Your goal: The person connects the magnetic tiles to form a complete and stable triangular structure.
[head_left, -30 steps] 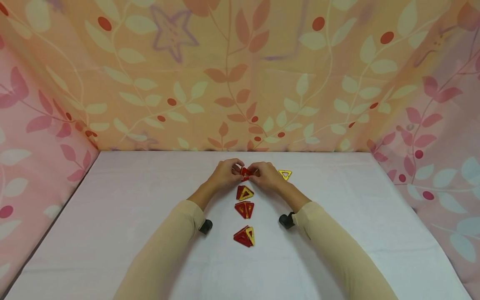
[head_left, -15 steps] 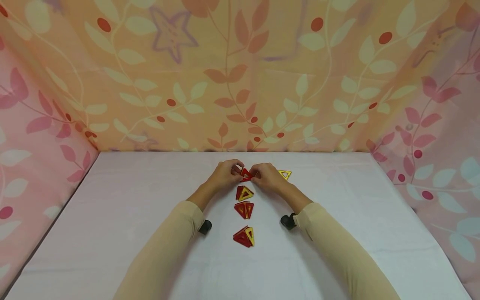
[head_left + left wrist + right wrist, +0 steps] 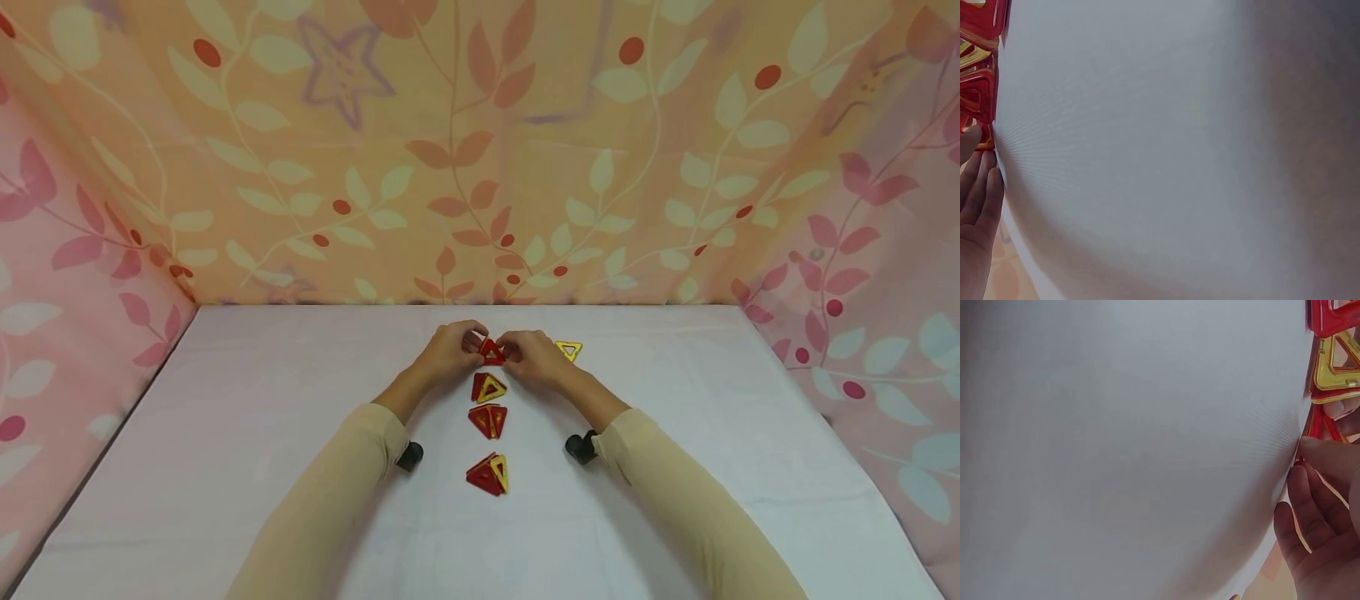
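At the far middle of the table, both hands meet around a small group of red triangular magnetic tiles [image 3: 492, 359]. My left hand [image 3: 450, 350] holds it from the left, thumb in front and fingers behind in the left wrist view. From the right, my right hand [image 3: 534, 357] pinches its edge with thumb and forefinger [image 3: 1329, 453]. One red triangle faces the head camera; the fingers hide the group's sides. Just nearer stands a red and yellow tile pyramid [image 3: 478, 387]. A flat yellow triangular tile [image 3: 567, 343] lies right of the right hand.
Two more tile pyramids line up toward the front: a mostly red one [image 3: 480, 417] and a red and yellow one [image 3: 482, 477]. A white cloth [image 3: 225, 467] covers the table, with a patterned curtain [image 3: 480, 167] behind it. Black wrist devices [image 3: 410, 456] sit under the sleeves.
A red triangle between the fingers has come round to face the head camera more fully. The right hand has shifted slightly nearer; the left has hardly moved.
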Demonstrator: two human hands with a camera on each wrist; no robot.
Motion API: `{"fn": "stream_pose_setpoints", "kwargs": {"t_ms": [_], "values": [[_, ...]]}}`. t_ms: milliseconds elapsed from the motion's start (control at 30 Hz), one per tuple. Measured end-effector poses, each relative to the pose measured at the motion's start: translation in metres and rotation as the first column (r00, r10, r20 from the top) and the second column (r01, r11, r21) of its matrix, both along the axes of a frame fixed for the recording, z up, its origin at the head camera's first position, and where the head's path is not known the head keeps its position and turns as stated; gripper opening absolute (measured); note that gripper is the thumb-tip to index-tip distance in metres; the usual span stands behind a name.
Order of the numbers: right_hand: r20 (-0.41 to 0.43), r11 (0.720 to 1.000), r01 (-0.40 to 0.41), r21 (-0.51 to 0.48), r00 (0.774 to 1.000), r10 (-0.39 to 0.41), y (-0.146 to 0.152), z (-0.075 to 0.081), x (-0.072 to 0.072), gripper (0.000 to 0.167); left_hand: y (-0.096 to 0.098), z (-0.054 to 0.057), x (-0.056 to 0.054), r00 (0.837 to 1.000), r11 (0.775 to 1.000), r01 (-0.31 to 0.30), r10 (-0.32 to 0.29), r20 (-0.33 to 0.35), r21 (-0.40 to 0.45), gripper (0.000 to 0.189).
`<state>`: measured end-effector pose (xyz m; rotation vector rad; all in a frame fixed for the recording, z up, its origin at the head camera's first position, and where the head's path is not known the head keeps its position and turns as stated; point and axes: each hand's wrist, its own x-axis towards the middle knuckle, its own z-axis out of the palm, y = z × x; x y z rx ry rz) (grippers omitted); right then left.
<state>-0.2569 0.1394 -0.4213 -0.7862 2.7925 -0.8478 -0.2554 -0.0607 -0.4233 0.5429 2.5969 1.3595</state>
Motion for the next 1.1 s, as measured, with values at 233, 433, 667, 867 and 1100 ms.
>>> {"fn": "stream_pose_setpoints", "kwargs": {"t_ms": [233,433,667,867,1100], "values": [[0.016,0.998,-0.044,-0.036,0.999,0.044,0.006,0.001,0.004,0.03,0.0,0.001,0.001,1.0,1.0,0.009,-0.009,0.014,0.0,0.037],[-0.001,0.998,-0.055,-0.031,0.998,0.055,0.023,0.007,0.006,0.029,-0.001,-0.001,-0.001,1.0,1.0,0.012,-0.012,0.021,-0.006,0.038],[-0.043,0.999,0.033,-0.037,0.998,-0.034,0.062,0.014,0.0,0.028,-0.002,-0.002,-0.002,0.999,1.0,0.014,-0.013,0.032,-0.012,0.04],[-0.058,0.993,0.121,-0.017,0.991,-0.121,0.095,0.012,-0.002,0.034,-0.002,-0.002,-0.001,0.999,1.0,0.008,-0.007,0.042,-0.011,0.04],[-0.027,0.987,0.159,0.028,0.987,-0.158,0.113,0.004,-0.003,0.04,-0.002,-0.004,0.0,0.999,1.0,0.006,-0.006,0.032,0.002,0.039]]}}
